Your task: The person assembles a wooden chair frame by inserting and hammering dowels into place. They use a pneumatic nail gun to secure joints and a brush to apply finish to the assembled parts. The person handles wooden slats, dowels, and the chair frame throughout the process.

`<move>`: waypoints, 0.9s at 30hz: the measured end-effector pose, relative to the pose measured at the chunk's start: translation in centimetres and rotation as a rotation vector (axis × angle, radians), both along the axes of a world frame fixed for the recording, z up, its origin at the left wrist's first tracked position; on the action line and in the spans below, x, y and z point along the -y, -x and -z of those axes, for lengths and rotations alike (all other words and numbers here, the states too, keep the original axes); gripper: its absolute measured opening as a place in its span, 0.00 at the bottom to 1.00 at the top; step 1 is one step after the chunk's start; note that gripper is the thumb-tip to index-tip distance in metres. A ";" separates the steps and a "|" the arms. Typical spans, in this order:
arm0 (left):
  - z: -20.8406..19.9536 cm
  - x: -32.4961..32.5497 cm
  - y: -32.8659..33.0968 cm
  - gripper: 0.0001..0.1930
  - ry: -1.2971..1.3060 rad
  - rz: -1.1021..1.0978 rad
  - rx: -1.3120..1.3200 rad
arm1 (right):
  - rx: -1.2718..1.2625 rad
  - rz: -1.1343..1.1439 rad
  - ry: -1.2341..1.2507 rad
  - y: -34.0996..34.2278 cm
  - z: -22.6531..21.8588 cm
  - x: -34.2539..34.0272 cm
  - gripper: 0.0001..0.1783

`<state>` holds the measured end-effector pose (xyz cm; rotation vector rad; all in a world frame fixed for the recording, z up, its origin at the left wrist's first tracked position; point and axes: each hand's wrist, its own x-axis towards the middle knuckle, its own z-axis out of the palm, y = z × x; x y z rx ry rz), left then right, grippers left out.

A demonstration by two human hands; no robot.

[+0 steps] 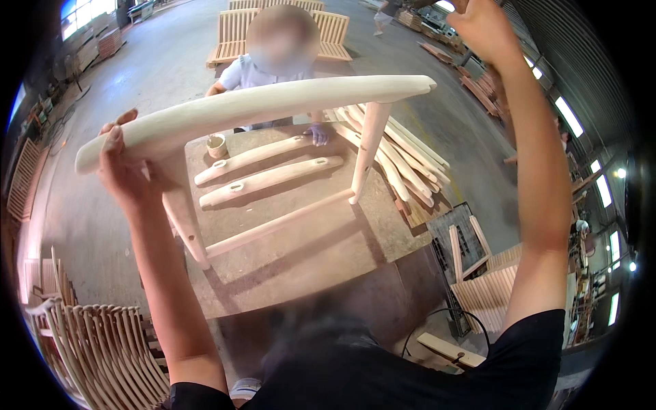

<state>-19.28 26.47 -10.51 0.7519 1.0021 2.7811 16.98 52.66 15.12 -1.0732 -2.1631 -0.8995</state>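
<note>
My left hand (123, 167) grips the left end of a pale wooden chair frame (260, 106), a long curved rail with two legs and a lower crossbar, held up above the workbench (307, 253). My right hand (482, 24) is raised high at the upper right, away from the frame; what it holds, if anything, is cut off by the picture's edge. Two slotted wooden arm pieces (263, 171) lie on the bench beneath the frame.
A person in a light shirt (263, 72) stands across the bench, one gloved hand (318, 134) on it, near a small cup (216, 145). A pile of curved rails (403, 160) lies at the right. Slatted chair parts (96, 348) stand at lower left, more frames (488, 290) at right.
</note>
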 end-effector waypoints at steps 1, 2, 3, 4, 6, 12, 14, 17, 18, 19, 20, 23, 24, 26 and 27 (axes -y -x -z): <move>0.2 -0.1 0.0 0.19 -0.020 0.009 -0.003 | 0.045 0.021 0.174 -0.4 1.4 -1.1 0.14; 0.4 -0.1 0.0 0.18 -0.041 0.018 -0.006 | 0.089 0.041 0.348 -0.9 3.1 -2.4 0.15; 0.4 0.8 0.4 0.18 -0.034 0.020 0.008 | 0.136 0.055 0.295 -1.4 6.5 -3.6 0.16; 0.6 1.6 0.9 0.18 -0.036 0.030 0.019 | 0.180 0.078 0.235 -2.2 9.1 -4.1 0.16; 0.8 1.8 0.9 0.19 -0.028 0.039 0.001 | 0.192 0.077 0.335 -2.2 8.9 -2.8 0.16; 1.3 1.3 -2.8 0.27 0.079 0.050 -0.002 | -0.294 -0.150 0.630 -8.1 17.4 -2.2 0.25; 6.9 2.2 -1.5 0.32 0.330 -0.027 -0.144 | -0.628 -0.299 1.026 -12.2 23.8 -2.0 0.28; 16.3 3.5 -2.2 0.35 0.770 -0.399 -0.406 | -0.807 -0.143 1.491 -16.2 33.1 0.9 0.36; 18.3 3.1 -1.9 0.36 0.860 -0.584 -0.381 | -0.819 -0.027 1.598 -17.5 36.5 1.9 0.39; 18.4 2.4 -2.3 0.35 0.835 -0.574 -0.327 | -0.826 0.087 1.669 -18.9 39.6 3.0 0.42; 17.8 1.7 -2.7 0.34 0.808 -0.568 -0.278 | -0.785 0.025 1.640 -21.0 44.1 3.3 0.39; 12.7 -0.3 -4.3 0.33 0.716 -0.676 -0.413 | -0.718 -0.154 1.500 -25.2 52.7 5.2 0.31; 9.6 -0.2 -5.0 0.33 0.689 -0.736 -0.495 | -0.681 -0.044 1.624 -26.1 53.6 5.7 0.30; 1.0 -1.6 -6.9 0.34 1.017 -1.081 -0.512 | -0.457 0.328 1.908 -28.1 55.3 5.8 0.31; -3.2 -2.0 -7.2 0.36 1.125 -1.185 -0.641 | -0.473 0.296 1.846 -29.0 55.8 6.1 0.31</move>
